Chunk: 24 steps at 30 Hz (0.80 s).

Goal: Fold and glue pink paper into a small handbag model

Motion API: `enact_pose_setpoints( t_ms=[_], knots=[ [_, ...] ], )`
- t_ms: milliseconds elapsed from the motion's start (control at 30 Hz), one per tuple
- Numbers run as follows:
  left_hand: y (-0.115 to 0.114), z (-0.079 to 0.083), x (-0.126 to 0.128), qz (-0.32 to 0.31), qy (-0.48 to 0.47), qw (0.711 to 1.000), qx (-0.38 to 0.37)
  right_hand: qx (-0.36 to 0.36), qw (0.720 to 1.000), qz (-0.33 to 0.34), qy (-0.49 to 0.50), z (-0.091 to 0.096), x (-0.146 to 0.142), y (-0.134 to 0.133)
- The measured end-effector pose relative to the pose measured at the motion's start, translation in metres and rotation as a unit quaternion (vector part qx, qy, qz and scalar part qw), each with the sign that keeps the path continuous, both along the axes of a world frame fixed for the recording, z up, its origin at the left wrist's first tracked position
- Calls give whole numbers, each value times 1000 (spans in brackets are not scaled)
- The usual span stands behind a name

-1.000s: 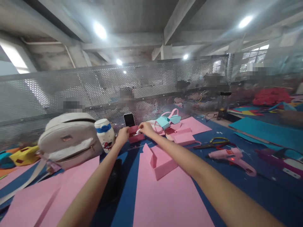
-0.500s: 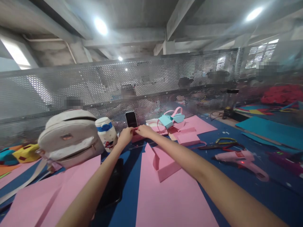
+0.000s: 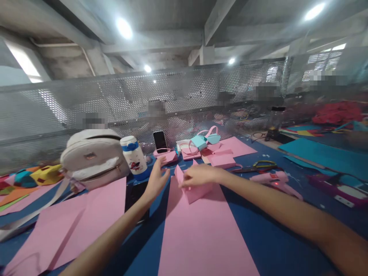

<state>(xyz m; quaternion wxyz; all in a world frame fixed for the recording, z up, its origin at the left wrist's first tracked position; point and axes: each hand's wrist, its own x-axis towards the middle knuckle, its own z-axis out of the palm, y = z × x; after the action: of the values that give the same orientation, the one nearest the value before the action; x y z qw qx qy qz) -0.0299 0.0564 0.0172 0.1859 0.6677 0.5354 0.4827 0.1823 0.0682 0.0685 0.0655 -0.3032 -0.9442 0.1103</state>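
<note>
A folded pink paper box sits at the far end of a long pink paper sheet in front of me. My right hand reaches over the box, its fingers curled onto a raised flap on the left. To the left of the box, my left hand is in the air with its fingers apart and nothing in them. Just beyond it, a small pink paper basket with a thin handle stands before an upright phone.
A white backpack and a bottle stand at left, behind more pink sheets. Blue-and-pink paper pieces lie at the back. Scissors, a pink glue gun and blue sheets are at right. A perforated metal partition runs behind.
Both hands have drawn back from beside the phone, where the pink basket now stands released. The right hand has come onto the paper box; the left hand has opened.
</note>
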Motion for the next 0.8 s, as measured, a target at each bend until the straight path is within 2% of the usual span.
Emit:
enact_pose_setpoints(
  t_ms=[100,200,367,567,667,800],
  knots=[
    [-26,-25,17,1,-103,992,-74,35,999,17,1,-22,24,-30],
    [-49,-37,35,-38,-179,973,-138,80,995,46,27,-38,40,-47],
    [-72,-30,56,-116,-246,947,-171,130,985,82,78,-54,49,-55],
    [-85,-26,63,-129,-241,952,-140,137,975,93,145,-68,52,-59],
    [-88,-26,64,-135,-233,956,-120,129,973,80,172,-69,54,-63],
    [-90,-22,67,-143,-231,956,-113,99,961,48,254,-67,55,-66]
  ],
)
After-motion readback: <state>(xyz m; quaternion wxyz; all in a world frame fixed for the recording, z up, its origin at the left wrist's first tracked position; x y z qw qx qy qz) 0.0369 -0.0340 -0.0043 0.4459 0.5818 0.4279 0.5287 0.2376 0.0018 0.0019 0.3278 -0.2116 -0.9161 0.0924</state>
